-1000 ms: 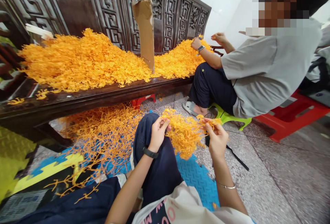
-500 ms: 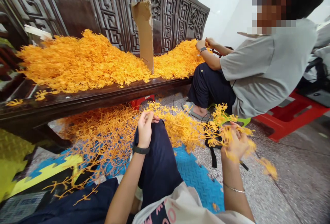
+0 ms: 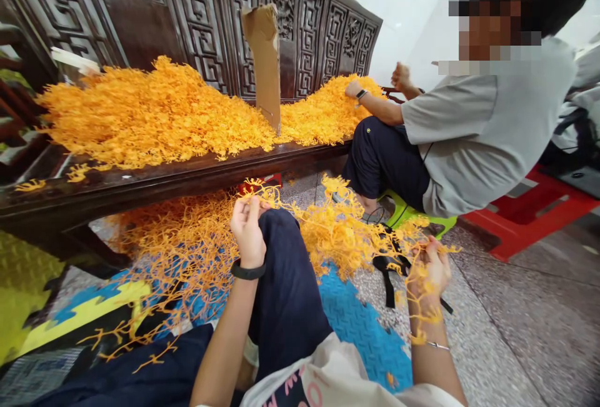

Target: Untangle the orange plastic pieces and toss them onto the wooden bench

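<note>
Two hands work one tangle of orange plastic sprigs (image 3: 342,232) stretched over the knee (image 3: 281,251): the left hand (image 3: 247,229) pinches one end between pressed fingers, and the right hand (image 3: 429,272) curls its fingers around trailing strands. A second ago the hands held it bunched close together; now they are well apart, the right one lower. Two orange heaps (image 3: 154,113) lie on the counter (image 3: 187,175), parted by one cardboard sheet (image 3: 264,63), a third spread (image 3: 187,244) covers the floor beneath, and one co-worker (image 3: 478,125) on a green stool (image 3: 407,214) touches the far heap.

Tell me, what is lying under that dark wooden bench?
A loose heap of orange plastic sprigs and part of a red stool. The heap hides what is beneath it, and the bench seat hides anything farther back.
</note>
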Demonstrator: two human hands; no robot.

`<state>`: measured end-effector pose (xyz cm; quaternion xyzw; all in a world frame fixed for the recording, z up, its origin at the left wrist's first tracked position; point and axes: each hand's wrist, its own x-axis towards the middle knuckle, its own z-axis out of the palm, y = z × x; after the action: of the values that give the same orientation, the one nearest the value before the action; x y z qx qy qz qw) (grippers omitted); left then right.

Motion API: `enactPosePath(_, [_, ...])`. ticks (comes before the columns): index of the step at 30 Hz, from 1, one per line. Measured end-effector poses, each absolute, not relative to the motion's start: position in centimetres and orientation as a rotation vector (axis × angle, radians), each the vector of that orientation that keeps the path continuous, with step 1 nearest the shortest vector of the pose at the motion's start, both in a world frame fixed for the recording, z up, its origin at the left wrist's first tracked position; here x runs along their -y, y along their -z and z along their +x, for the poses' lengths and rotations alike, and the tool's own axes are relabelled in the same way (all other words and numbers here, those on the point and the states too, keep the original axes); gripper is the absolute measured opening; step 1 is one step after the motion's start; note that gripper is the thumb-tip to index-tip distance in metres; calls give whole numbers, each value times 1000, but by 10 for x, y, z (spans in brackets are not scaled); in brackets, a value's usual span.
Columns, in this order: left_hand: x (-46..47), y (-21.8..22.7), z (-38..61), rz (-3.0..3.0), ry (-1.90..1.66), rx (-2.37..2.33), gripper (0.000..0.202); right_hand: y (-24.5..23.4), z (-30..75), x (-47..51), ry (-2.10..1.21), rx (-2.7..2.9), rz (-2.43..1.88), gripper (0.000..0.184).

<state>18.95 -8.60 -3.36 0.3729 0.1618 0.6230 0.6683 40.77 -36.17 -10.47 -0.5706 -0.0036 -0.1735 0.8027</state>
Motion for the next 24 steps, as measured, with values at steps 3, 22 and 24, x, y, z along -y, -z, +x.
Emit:
enactPosePath(3, [81,32,187,797,-1465,-396,27,115,417,370,406,-80,-1206,44])
enactPosePath(22, [78,-7,165,936,-1504,-252,22,172,423,409,167,-155,-1336,47])
enactPosePath(24, [79,-8,167,970,-1505,-228,20,162,422,404,282,-130,-1261,50])
